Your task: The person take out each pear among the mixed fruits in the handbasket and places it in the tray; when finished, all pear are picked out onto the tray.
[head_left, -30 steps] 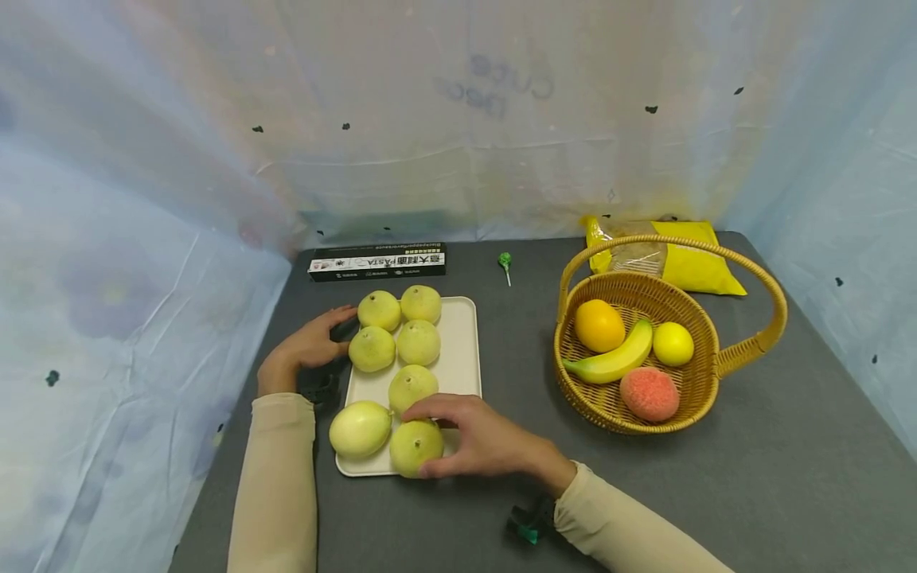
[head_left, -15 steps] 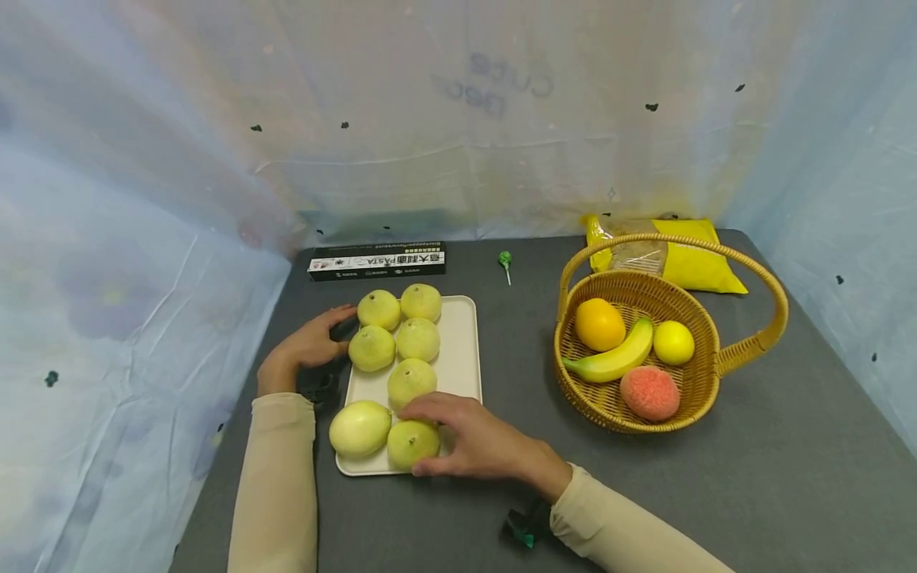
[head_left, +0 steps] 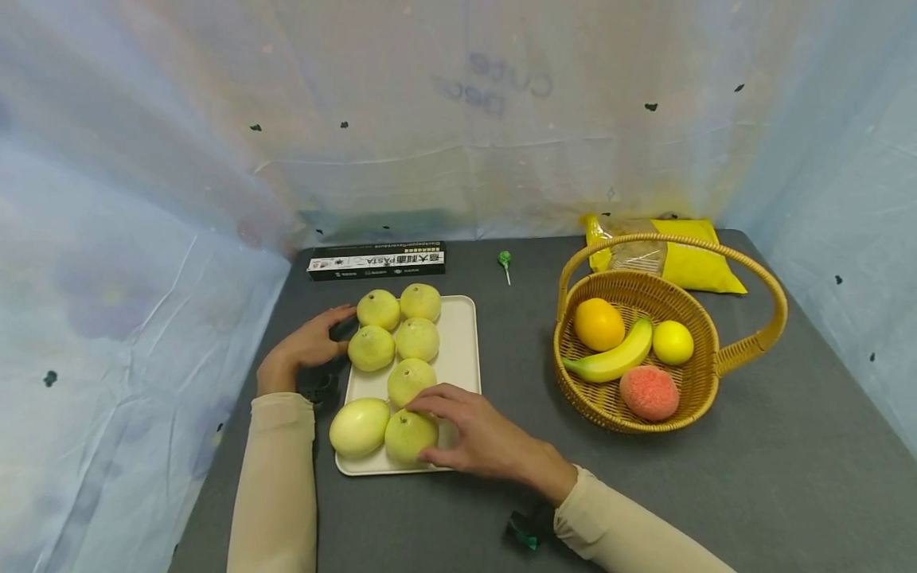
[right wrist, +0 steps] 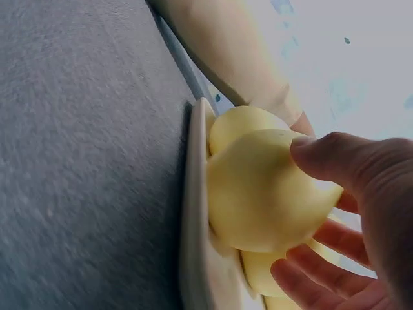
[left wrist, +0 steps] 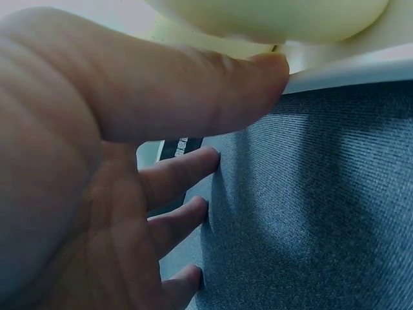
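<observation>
Several pale yellow-green pomelos sit in a cream rectangular tray (head_left: 458, 334). My right hand (head_left: 487, 434) holds the front right pomelo (head_left: 410, 439) from its right side, thumb at the near side and fingers at the far side. In the right wrist view the thumb (right wrist: 329, 155) lies against that pomelo (right wrist: 271, 194), with other fingers spread below. To its left lies another, smoother pomelo (head_left: 360, 427). My left hand (head_left: 306, 344) rests at the tray's left side, beside the back pomelos; its thumb (left wrist: 258, 84) is right at the tray rim (left wrist: 348, 77), the other fingers extended on the table.
A wicker basket (head_left: 705, 390) with a tall handle stands at the right, holding an orange, a banana, a lemon and a fuzzy pink peach-like fruit. Behind it lies a yellow bag (head_left: 695, 263). A black pasta box (head_left: 376, 261) and a green lollipop (head_left: 505, 261) lie at the back.
The front right pomelo has shifted slightly away and left and has tilted, its stem end now farther back. My right hand has moved with it. The left hand has stayed still.
</observation>
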The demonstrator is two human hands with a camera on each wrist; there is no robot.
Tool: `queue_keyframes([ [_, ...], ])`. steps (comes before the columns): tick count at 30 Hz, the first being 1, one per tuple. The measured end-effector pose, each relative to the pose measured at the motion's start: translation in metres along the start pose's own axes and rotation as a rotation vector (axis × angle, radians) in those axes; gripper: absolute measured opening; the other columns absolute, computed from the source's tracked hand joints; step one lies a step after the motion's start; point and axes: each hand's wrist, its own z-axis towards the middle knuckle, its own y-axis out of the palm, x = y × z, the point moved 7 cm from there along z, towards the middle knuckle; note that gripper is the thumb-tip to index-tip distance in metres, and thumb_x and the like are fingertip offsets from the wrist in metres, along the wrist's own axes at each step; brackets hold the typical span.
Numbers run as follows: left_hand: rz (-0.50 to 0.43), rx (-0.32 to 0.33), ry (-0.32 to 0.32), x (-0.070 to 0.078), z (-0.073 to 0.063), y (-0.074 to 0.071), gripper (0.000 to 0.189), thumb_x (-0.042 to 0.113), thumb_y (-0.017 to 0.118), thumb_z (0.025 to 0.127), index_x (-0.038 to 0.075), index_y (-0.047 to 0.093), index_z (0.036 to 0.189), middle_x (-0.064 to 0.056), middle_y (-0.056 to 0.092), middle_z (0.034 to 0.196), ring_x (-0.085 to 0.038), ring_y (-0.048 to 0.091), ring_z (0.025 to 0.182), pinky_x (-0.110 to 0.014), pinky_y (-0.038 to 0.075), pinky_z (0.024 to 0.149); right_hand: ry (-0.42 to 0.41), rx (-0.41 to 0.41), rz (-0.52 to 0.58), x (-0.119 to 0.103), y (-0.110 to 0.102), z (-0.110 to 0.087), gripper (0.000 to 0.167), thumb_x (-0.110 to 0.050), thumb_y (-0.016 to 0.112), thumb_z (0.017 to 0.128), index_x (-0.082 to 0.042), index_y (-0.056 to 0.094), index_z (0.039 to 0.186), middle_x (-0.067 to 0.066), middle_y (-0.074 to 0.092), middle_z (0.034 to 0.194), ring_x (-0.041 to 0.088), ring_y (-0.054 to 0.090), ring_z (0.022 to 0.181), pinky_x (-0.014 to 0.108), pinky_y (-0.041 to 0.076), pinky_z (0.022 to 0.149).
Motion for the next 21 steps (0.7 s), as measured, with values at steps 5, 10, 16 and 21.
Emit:
queue_keyframes([
  [5,0.011,-0.004,-0.010,-0.002,-0.001,0.000,0.080,0.028,0.072,0.105,0.005,0.035,0.172,-0.028,0.022,0.180,-0.057,0.015,0.165,-0.076,0.018,0.130,0.005,0.015,0.008,-0.003,-0.019,-0.005,0.057,-0.024,0.089,0.094,-0.010,0.068,0.146,-0.002,0.066,0.146,0.012,0.064,0.136,0.035,0.055,0.115],
  [10,0.046,0.006,-0.009,-0.004,-0.017,-0.011,0.074,0.030,0.069,0.108,0.012,0.037,0.172,-0.030,0.035,0.174,-0.059,0.032,0.159,-0.077,0.032,0.124,-0.046,0.050,-0.046,-0.014,-0.063,-0.019,0.057,-0.025,0.086,0.097,-0.016,0.065,0.149,-0.001,0.066,0.147,0.016,0.067,0.134,0.037,0.059,0.111],
  [16,0.114,0.056,-0.050,0.012,-0.057,-0.058,0.071,0.034,0.064,0.112,0.014,0.035,0.173,-0.036,0.049,0.160,-0.058,0.054,0.138,-0.071,0.051,0.103,-0.146,0.207,-0.182,-0.047,-0.160,-0.046,0.050,-0.035,0.081,0.102,-0.012,0.069,0.145,0.002,0.072,0.141,0.015,0.069,0.128,0.025,0.054,0.111],
  [21,0.193,0.180,-0.111,0.040,-0.099,-0.123,0.074,0.045,0.056,0.114,0.018,0.025,0.177,-0.038,0.037,0.168,-0.062,0.043,0.148,-0.079,0.045,0.105,-0.298,0.541,-0.293,-0.089,-0.252,-0.070,0.054,-0.045,0.077,0.103,0.006,0.079,0.121,0.018,0.081,0.117,0.009,0.073,0.121,0.017,0.052,0.110],
])
